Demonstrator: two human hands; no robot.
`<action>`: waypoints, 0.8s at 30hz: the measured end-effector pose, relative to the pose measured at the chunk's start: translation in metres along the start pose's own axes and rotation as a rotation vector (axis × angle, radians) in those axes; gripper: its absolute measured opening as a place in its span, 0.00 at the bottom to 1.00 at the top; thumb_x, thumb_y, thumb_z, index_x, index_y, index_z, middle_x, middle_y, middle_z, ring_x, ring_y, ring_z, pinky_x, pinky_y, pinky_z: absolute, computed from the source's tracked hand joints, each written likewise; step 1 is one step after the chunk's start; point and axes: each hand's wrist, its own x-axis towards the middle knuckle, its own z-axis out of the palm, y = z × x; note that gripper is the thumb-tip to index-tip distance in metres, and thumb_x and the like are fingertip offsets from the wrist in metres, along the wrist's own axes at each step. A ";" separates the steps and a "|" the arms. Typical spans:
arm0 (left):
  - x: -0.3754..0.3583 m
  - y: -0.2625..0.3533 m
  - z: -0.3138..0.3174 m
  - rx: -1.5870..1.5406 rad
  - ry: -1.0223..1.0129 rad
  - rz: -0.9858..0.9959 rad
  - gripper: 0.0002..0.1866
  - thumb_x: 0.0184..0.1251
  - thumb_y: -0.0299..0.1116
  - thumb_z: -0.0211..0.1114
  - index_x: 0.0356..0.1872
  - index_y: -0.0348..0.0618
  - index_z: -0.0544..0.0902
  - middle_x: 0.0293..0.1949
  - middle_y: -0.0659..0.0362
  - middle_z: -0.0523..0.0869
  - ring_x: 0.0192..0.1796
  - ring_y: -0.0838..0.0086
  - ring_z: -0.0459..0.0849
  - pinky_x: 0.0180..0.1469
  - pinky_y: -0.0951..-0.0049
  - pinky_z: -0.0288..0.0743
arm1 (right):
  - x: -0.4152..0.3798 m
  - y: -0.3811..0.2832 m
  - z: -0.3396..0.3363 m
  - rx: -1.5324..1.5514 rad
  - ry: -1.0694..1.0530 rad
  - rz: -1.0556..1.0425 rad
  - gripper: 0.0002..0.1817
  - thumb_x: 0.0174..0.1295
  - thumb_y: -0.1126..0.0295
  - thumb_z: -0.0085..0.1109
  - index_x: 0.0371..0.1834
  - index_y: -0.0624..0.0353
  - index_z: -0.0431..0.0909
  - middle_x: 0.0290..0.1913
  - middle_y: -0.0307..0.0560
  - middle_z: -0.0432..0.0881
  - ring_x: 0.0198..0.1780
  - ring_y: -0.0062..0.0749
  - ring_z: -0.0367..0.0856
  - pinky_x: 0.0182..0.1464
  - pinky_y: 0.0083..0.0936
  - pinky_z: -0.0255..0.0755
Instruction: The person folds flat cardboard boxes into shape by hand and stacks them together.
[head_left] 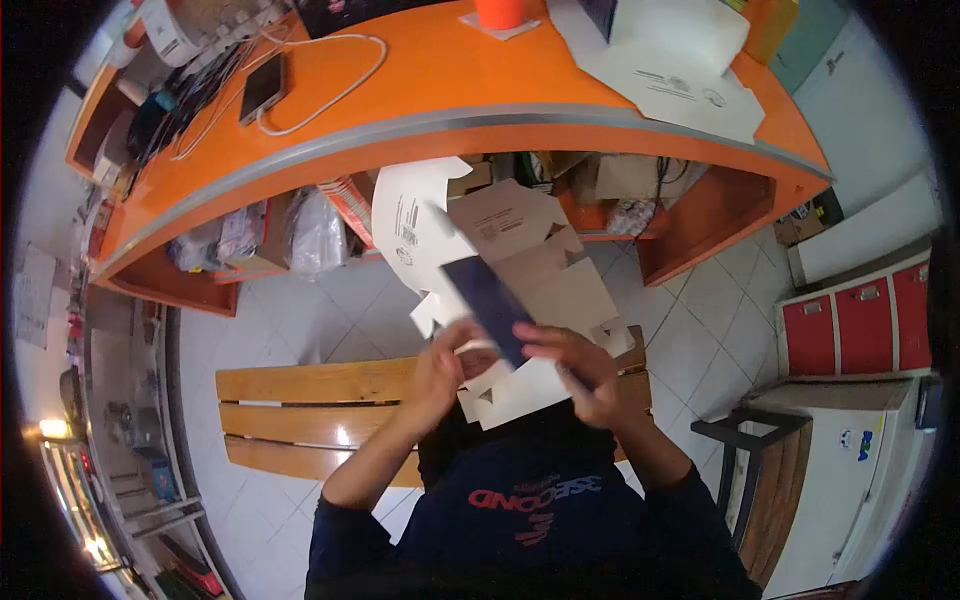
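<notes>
A die-cut cardboard sheet (545, 290), cream with small print, lies over my lap and leans toward the desk. Above it is a dark blue panel (485, 300), joined or held against a white printed flap (405, 220). My right hand (585, 370) grips the blue panel at its lower end, fingers across its face. On the left, my left hand (443, 375) is closed at the edge of the white cardboard; its fingertips are slightly blurred.
Across the front stands an orange desk (330, 75) with a phone (263, 88), white cable, orange cup (499, 12) and more flat cardboard (690, 90). A wooden bench (310, 415) is beneath me. Red drawers (860, 320) stand at right.
</notes>
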 end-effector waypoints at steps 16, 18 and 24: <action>-0.004 0.007 0.060 -0.235 0.430 0.088 0.16 0.75 0.26 0.50 0.60 0.35 0.74 0.49 0.59 0.82 0.46 0.82 0.80 0.47 0.80 0.75 | 0.028 -0.028 0.043 -0.554 0.074 0.122 0.38 0.63 0.62 0.57 0.72 0.67 0.53 0.70 0.67 0.55 0.67 0.61 0.62 0.67 0.45 0.59; -0.008 0.002 0.059 -0.163 0.392 0.072 0.17 0.75 0.26 0.49 0.61 0.35 0.73 0.50 0.59 0.81 0.46 0.83 0.79 0.47 0.81 0.74 | 0.029 -0.026 0.047 -0.590 0.110 0.168 0.37 0.65 0.61 0.54 0.73 0.66 0.51 0.70 0.68 0.55 0.67 0.63 0.61 0.67 0.46 0.58; -0.022 0.016 0.050 0.131 0.359 0.110 0.17 0.77 0.33 0.49 0.60 0.35 0.73 0.45 0.63 0.81 0.45 0.82 0.76 0.50 0.79 0.70 | 0.029 -0.024 0.041 -0.263 0.002 0.110 0.31 0.69 0.63 0.46 0.73 0.63 0.53 0.70 0.65 0.57 0.68 0.60 0.59 0.71 0.45 0.51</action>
